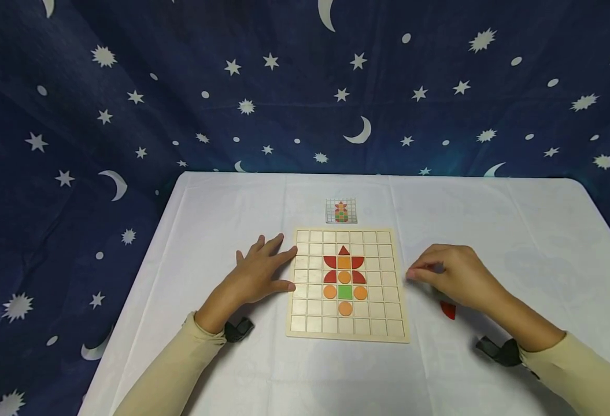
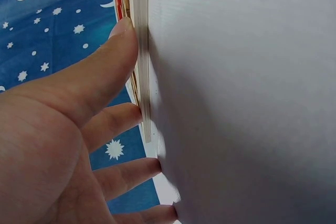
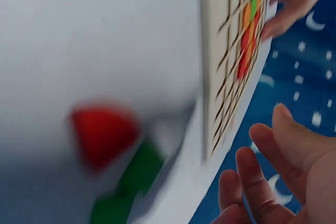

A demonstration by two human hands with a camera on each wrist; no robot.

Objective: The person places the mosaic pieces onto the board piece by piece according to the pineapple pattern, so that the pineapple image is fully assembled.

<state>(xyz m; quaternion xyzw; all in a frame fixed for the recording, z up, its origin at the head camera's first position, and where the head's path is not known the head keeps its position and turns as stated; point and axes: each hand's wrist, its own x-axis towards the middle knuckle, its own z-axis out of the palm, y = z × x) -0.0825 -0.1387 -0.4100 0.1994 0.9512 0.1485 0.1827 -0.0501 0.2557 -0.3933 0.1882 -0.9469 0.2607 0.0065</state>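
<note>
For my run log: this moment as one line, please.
left hand: touching board edge | right hand: beside board | off board: red piece, green pieces

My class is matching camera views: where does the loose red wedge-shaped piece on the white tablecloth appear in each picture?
Head: the loose red wedge-shaped piece lies right of centre, just below the right hand.
Left wrist: not in it.
Right wrist: red piece lower left, blurred, beside green pieces.
Shared landmark: the pale square grid board, edge-on in the left wrist view.

A white table (image 1: pixel 263 375) bears a gridded board (image 1: pixel 383 311), card (image 1: pixel 342 211), loose pieces (image 3: pixel 105 132).
</note>
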